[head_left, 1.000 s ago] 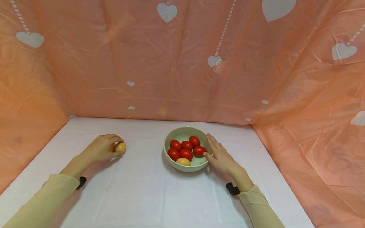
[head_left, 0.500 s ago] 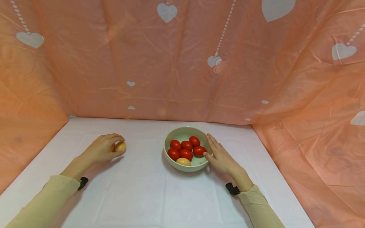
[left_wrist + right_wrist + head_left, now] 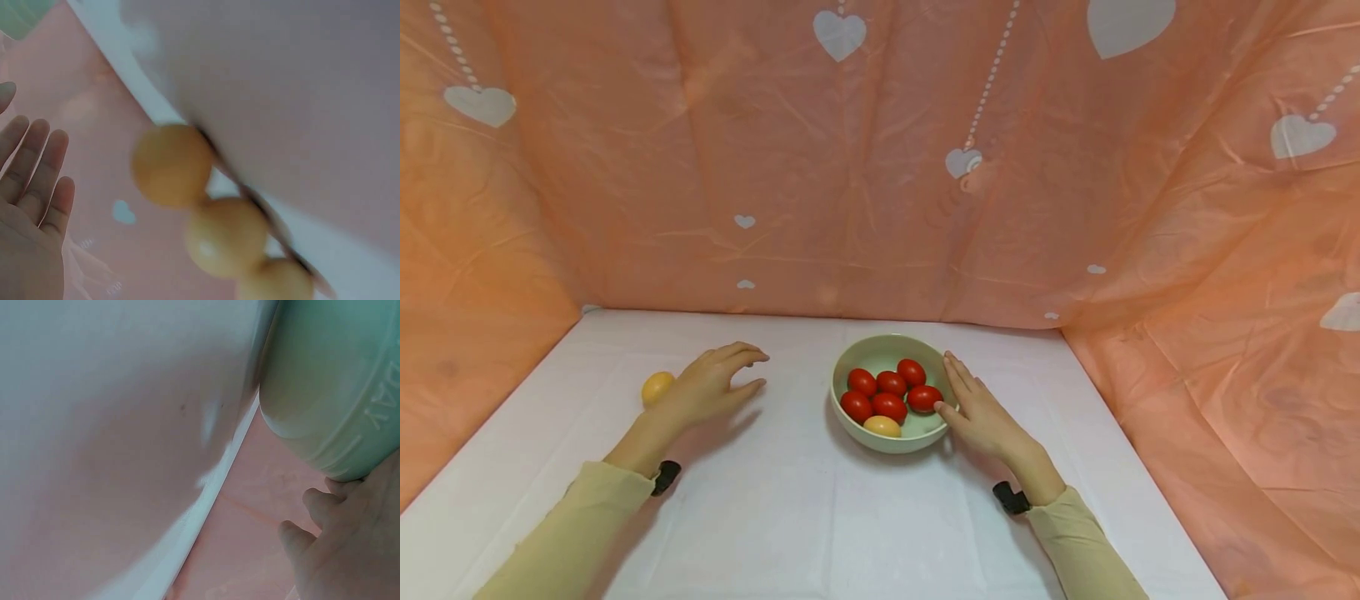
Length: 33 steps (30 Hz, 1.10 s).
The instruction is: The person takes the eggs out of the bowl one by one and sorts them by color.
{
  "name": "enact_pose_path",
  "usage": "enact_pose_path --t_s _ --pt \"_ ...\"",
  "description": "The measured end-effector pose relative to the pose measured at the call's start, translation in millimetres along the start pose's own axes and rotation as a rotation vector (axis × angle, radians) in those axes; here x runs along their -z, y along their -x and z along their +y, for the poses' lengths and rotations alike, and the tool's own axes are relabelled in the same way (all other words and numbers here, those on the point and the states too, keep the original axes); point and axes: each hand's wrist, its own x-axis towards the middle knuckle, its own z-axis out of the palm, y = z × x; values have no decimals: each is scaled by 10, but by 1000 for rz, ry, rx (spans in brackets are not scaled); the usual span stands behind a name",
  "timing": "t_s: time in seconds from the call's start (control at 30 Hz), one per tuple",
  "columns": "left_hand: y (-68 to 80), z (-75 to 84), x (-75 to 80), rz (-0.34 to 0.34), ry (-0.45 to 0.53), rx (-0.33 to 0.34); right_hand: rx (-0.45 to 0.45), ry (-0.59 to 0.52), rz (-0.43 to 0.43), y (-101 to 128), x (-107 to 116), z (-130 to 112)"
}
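Note:
My left hand (image 3: pixel 706 390) is over the left of the table, fingers spread apart and thumb extended, nothing between them. Its open palm also shows in the left wrist view. Beside it there, blurred yellow egg-shaped pieces (image 3: pixel 172 165) line up in a row. In the head view one yellow piece (image 3: pixel 657 388) shows behind the wrist; the others are hidden by the hand. My right hand (image 3: pixel 988 417) holds a pale green bowl (image 3: pixel 854 427), thumb over the rim, fingers along the outer wall. Several red cherry tomatoes (image 3: pixel 890 407) and one yellow piece (image 3: pixel 882 427) lie inside.
A white cloth (image 3: pixel 760 517) covers the table. Orange sheeting with white hearts (image 3: pixel 839 33) hangs behind and along both sides. Raised lettering (image 3: pixel 380 415) marks the bowl's outer wall. Each wrist wears a black camera mount (image 3: pixel 1011 498).
My left fingers have let go of the yellow piece they gripped, and the hand has moved right with fingers spread. One yellow piece now shows behind the wrist. Right hand and bowl stay put.

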Motion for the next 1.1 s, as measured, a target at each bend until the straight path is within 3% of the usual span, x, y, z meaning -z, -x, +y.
enact_pose_path --t_s 0.43,0.63,0.93,1.1 --pt "-391 375 -313 51 106 -104 -24 -5 -24 10 -14 14" --pt "-546 572 -455 43 165 -140 -20 -1 -18 14 -11 21" --pt "-748 803 -619 -37 201 -191 -1 3 -4 -4 -9 34" --pt "-829 913 -660 -153 212 -197 -2 9 -5 -7 -12 45"
